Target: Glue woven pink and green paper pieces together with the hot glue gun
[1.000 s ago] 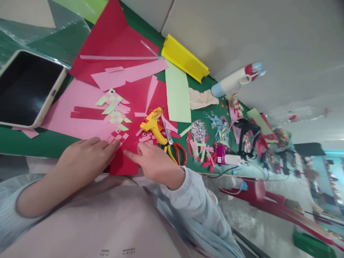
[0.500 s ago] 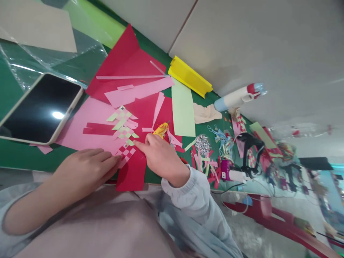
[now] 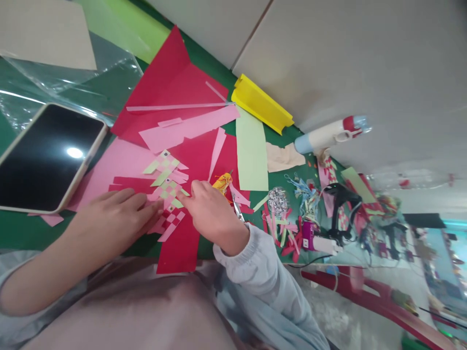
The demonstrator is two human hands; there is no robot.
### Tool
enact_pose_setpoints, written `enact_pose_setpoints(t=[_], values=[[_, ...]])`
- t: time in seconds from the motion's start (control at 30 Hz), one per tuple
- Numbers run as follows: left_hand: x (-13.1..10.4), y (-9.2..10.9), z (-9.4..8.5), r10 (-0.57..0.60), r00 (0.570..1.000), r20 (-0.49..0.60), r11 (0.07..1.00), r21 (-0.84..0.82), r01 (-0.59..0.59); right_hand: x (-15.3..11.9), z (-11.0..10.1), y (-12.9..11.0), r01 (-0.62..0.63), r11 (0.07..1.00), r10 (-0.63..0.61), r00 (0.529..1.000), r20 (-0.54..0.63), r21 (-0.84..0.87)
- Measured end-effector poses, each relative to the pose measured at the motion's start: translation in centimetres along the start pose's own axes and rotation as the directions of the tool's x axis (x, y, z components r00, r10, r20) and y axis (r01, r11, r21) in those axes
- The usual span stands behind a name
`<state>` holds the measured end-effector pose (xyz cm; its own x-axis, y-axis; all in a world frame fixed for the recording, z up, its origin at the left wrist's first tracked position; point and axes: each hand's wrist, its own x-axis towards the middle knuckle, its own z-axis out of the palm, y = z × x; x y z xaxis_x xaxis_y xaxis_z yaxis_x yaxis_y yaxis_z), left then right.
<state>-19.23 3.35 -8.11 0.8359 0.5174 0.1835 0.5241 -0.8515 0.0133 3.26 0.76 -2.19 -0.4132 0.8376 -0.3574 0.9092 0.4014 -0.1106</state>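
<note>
Three small woven paper fish lie in a column on red and pink paper. The upper pink-and-green fish (image 3: 166,163) and middle pink-and-green fish (image 3: 170,191) have black-dot eyes; the lower one is a red-and-pink fish (image 3: 172,222). My left hand (image 3: 115,214) lies palm down, fingers stretched, its fingertips against the left side of the middle and lower fish. From the right, my right hand (image 3: 213,211) points its index finger onto the middle fish's edge, other fingers curled. Scissors (image 3: 238,208), partly covered, lie beside my right hand, below a yellow bundle (image 3: 222,182).
A phone (image 3: 47,158) lies at left near clear plastic sheets (image 3: 109,73). A folded yellow piece (image 3: 260,104) and a pale green paper (image 3: 251,150) are beyond. To the right are paper strips (image 3: 280,228), a bottle (image 3: 330,136) and a black stand (image 3: 341,209).
My right hand has shifted slightly left, its index fingertip now farther onto the middle fish, and more of the scissors shows. My left fingertips have moved up toward the middle fish.
</note>
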Motion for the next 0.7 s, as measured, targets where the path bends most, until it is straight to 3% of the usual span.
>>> enact_pose_setpoints(t=[0.2, 0.37, 0.6, 0.7], values=[[0.5, -0.1, -0.1, -0.027, 0.999, 0.032, 0.999, 0.045, 0.026, 0.2, 0.1, 0.3, -0.002, 1.000, 0.002, 0.999, 0.037, 0.003], [0.6, -0.3, -0.9, 0.017, 0.999, -0.033, 0.999, 0.040, -0.016, 0.3, -0.1, 0.2, 0.010, 1.000, -0.011, 1.000, 0.028, 0.023], [1.5, -0.7, 0.4, 0.102, 0.994, -0.033, 0.994, 0.038, -0.100, 0.3, -0.3, 0.5, 0.014, 0.999, -0.016, 0.999, 0.045, 0.045], [1.3, -1.0, 0.0, 0.120, 0.992, -0.035, 0.993, 0.011, -0.120, 0.4, -0.3, 0.8, 0.031, 0.998, -0.033, 0.999, 0.032, 0.053]])
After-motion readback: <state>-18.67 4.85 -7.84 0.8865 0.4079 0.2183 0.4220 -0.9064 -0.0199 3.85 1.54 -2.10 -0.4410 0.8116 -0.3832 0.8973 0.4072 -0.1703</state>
